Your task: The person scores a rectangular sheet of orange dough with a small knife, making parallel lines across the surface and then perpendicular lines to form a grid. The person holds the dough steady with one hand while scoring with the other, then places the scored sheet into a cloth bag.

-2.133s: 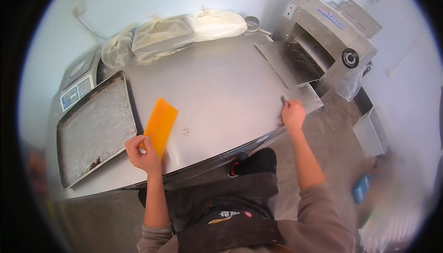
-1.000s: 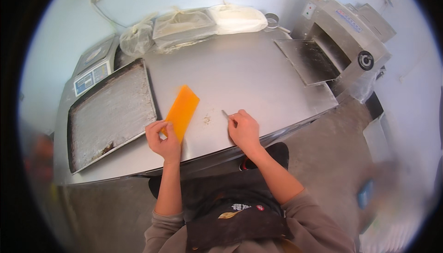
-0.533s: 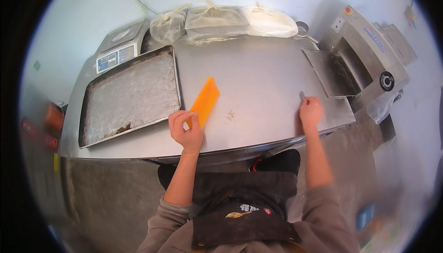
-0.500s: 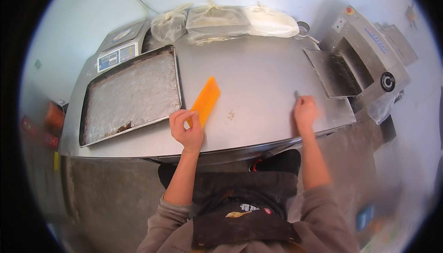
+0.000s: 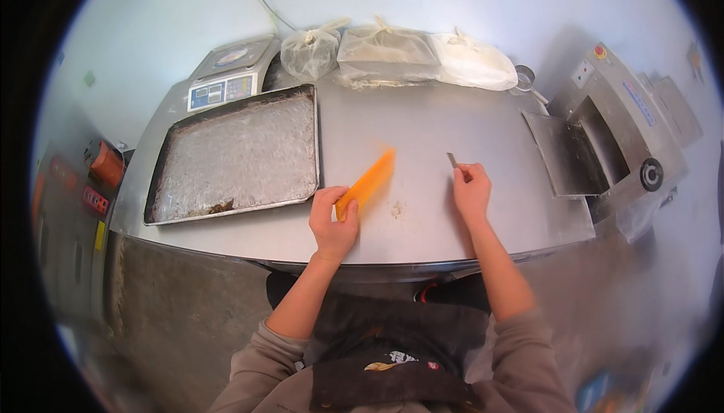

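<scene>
Between its thumb and fingers my left hand (image 5: 334, 224) grips the near end of a long flat orange scraper (image 5: 369, 183). The scraper slants up and to the right over the steel table (image 5: 422, 126), its far end a little blurred. My right hand (image 5: 472, 190), to the right, pinches a small thin grey blade-like piece (image 5: 452, 159) whose tip sticks out up and to the left. The rest of that piece is hidden by the fingers. Pale crumbs (image 5: 397, 209) lie on the steel between my hands, below the scraper.
A worn, dark-rimmed baking tray (image 5: 241, 153) lies at the left. Behind it stands a digital scale (image 5: 226, 74). Tied plastic bags (image 5: 388, 55) line the wall, with a small metal ring-shaped item (image 5: 524, 77) beside them. A steel machine with a handwheel (image 5: 615, 123) stands at the right.
My right hand has moved left with the grey piece, closer to the scraper. My left hand has shifted slightly right and turned the scraper more slanted. The whole view has shifted too.
</scene>
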Motion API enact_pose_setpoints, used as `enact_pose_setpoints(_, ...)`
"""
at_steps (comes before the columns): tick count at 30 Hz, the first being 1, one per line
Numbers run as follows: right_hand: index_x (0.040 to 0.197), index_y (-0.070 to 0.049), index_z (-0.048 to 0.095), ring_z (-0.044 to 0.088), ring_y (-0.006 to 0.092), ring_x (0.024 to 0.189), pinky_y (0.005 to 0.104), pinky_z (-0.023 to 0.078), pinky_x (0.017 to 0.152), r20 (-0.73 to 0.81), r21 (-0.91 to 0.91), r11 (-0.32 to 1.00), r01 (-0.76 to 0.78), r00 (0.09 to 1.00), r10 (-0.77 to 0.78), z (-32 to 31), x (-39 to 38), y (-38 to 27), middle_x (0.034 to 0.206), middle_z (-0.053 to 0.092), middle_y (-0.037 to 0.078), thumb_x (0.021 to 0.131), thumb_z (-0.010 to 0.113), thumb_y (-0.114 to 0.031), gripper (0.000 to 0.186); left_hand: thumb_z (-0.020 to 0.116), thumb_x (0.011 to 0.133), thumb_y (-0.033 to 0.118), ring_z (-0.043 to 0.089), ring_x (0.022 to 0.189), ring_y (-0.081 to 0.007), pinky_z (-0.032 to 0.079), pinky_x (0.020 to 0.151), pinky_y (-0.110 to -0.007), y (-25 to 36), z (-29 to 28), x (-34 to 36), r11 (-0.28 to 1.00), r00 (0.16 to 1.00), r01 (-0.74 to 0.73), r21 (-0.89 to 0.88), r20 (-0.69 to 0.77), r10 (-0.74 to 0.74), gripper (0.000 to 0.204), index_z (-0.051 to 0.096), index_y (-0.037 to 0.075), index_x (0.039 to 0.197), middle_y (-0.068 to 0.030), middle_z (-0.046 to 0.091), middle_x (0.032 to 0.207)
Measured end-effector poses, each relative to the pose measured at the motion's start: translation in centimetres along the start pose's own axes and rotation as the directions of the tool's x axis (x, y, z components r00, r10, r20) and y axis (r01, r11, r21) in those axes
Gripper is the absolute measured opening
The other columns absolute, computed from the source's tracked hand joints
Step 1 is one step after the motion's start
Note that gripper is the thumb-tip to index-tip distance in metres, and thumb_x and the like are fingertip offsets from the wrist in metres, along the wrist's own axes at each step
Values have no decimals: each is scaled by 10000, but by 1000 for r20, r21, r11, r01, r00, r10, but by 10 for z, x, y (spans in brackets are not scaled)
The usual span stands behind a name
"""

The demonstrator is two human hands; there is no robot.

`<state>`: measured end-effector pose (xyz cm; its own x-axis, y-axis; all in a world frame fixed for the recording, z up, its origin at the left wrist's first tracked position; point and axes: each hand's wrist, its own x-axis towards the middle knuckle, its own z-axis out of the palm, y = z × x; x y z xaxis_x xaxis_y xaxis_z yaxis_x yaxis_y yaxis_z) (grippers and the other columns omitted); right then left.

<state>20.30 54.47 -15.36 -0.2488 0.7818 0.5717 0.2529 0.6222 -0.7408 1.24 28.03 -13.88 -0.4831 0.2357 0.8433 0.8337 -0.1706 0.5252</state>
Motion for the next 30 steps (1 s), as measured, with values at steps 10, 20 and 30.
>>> enact_pose_setpoints(10, 1257, -35, 809, 701, 335, 1137, 452, 574, 969, -90, -313, 950, 8, 995, -38, 8, 89, 67, 1257, 731, 134, 1026, 768, -114, 248, 799, 860, -107, 740, 1018, -313, 599, 911, -389, -19, 76, 61, 992, 997, 79, -100, -9, -81, 292, 759, 9, 1125, -155, 751, 1099)
enact_pose_setpoints(20, 1420, -92, 725, 626, 347, 1348, 574, 479, 1170, 74, -387, 636, 668, 710, -701, 78, 128, 25, 1403, 682, 132, 906, 837, -96, 526, 800, 869, -125, 761, 1071, -286, 602, 984, -380, -69, 176, 105, 931, 968, 219, -292, 187, -169, 285, 759, 28, 1107, -119, 770, 1123)
enact_pose_setpoints(30, 1187, -97, 776, 651, 333, 1101, 479, 521, 957, -40, -281, 799, 532, 825, -563, 121, 161, 38, 1153, 700, 74, 919, 776, 1, 285, 797, 936, -12, 702, 1321, -296, 549, 1150, -432, -96, 159, 128, 891, 892, 446, -81, 118, -436, 422, 721, 17, 1351, -141, 749, 1342)
